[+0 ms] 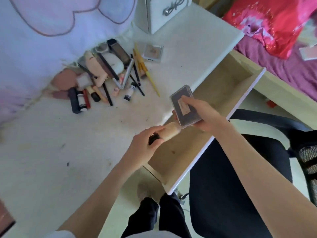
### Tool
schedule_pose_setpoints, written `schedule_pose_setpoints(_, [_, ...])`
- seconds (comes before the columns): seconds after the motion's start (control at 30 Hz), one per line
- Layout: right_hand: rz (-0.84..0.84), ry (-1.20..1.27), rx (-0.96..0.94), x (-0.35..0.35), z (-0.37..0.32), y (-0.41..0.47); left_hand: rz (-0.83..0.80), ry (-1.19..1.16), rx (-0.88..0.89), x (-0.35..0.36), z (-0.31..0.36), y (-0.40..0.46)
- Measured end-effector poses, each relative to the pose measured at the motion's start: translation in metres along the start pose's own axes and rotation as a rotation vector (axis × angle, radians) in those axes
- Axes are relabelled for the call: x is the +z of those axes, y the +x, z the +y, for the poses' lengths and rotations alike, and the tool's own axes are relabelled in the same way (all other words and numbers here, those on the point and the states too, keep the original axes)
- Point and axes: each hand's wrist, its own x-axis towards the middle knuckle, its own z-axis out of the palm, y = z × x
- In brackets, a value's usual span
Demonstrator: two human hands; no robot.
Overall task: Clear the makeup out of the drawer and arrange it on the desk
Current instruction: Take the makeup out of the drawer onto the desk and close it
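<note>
My right hand [204, 115] grips a flat, dark, clear-cased makeup palette [184, 104] with a label, held over the open drawer [221, 93] near the desk edge. My left hand [147, 143] is closed around a beige foundation bottle [171, 130] with a black cap, just left of the palette at the desk's front edge. The wooden drawer bottom that shows is bare. A heap of makeup [106, 74] lies on the white desk [68, 152]: pencils, brushes, small tubes, a pink pouch. Beside it lies a square compact [152, 51].
A large pale plush cushion [51, 31] leans on the desk's far left. A white box [163, 12] stands at the back. A black office chair [231, 177] sits under the drawer front, and a bed with a red pillow [274, 23] is on the right.
</note>
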Motion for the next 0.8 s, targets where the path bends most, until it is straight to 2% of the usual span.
schedule_pose_setpoints(0.07, [-0.047,0.102,0.003,0.033,-0.003,-0.003,0.114,-0.044,-0.077,-0.032,-0.010,-0.009])
schedule_pose_setpoints(0.17, [-0.048,0.103,-0.009,0.076,-0.008,0.003,0.331,-0.090,-0.208,-0.079,-0.026,-0.019])
schedule_pose_setpoints(0.3, [-0.024,0.052,-0.012,0.117,-0.010,0.020,0.532,0.000,-0.237,-0.130,-0.045,-0.022])
schedule_pose_setpoints(0.53, [0.184,0.118,-0.071,0.159,-0.022,0.050,0.540,0.063,-0.184,-0.159,-0.059,0.005])
schedule_pose_setpoints(0.8, [0.279,0.049,-0.120,0.178,-0.039,0.072,0.500,0.122,-0.098,-0.168,-0.058,0.042])
